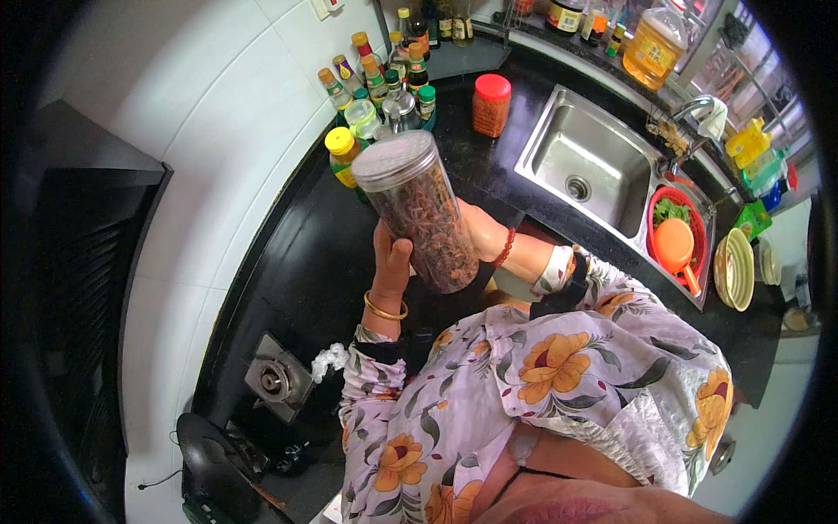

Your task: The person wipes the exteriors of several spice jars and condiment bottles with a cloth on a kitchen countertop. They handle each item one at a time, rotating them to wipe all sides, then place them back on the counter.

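Note:
A tall clear plastic jar (425,223) with a ridged screw lid (396,159) is held tilted above the black countertop, between both hands. Dark reddish-brown dried pieces, possibly star anise or another spice, fill most of it. My left hand (391,262), with a gold bangle at the wrist, grips the jar's lower left side, thumb against the wall. From the other side my right hand (483,230), wearing a red bead bracelet, supports the jar; its fingers are mostly hidden behind it. The lid is on the jar.
Sauce bottles (373,72) crowd the wall corner, near a red-lidded jar (491,105). A steel sink (589,157) lies right, beside a red basket (655,203) holding greens and an orange ladle (674,243). A gas burner (272,381) and black wok (216,465) are lower left.

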`<state>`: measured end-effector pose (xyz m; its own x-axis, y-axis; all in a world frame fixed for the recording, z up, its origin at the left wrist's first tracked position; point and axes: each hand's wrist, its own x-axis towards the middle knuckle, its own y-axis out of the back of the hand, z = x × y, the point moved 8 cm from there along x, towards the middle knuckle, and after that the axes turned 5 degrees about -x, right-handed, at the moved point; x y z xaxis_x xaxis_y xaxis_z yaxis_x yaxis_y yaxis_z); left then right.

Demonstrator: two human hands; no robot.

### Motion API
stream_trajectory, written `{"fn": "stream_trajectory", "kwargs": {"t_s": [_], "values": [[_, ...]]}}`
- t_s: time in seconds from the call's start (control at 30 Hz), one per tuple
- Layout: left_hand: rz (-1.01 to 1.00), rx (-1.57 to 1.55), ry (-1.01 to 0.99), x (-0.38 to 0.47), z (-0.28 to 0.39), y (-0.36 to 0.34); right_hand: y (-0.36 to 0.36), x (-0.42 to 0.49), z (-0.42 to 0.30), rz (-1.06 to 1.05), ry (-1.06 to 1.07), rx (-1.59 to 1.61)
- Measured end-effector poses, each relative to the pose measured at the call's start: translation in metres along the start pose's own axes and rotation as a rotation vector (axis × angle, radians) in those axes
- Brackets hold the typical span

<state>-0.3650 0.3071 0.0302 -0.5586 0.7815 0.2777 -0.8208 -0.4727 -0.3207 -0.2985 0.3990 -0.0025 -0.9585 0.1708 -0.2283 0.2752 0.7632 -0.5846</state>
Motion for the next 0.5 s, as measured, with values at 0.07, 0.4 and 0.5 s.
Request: {"fn": "stream_trajectory", "kwargs": {"t_s": [0.07, 0.4, 0.5], "values": [[0.025, -0.037, 0.025, -0.002, -0.003, -0.003, 0.007, 0.005, -0.009, 0.046, 0.093, -0.044], [0.249, -0.200, -0.186, -0.018, 0.023, -0.003, -0.029, -0.018, -0.093, 0.173, 0.928, -1.135], [0.180, -0.402, -0.052, -0.021, 0.006, -0.002, -0.044, -0.038, -0.106, 0.030, 1.059, -1.153]]}}
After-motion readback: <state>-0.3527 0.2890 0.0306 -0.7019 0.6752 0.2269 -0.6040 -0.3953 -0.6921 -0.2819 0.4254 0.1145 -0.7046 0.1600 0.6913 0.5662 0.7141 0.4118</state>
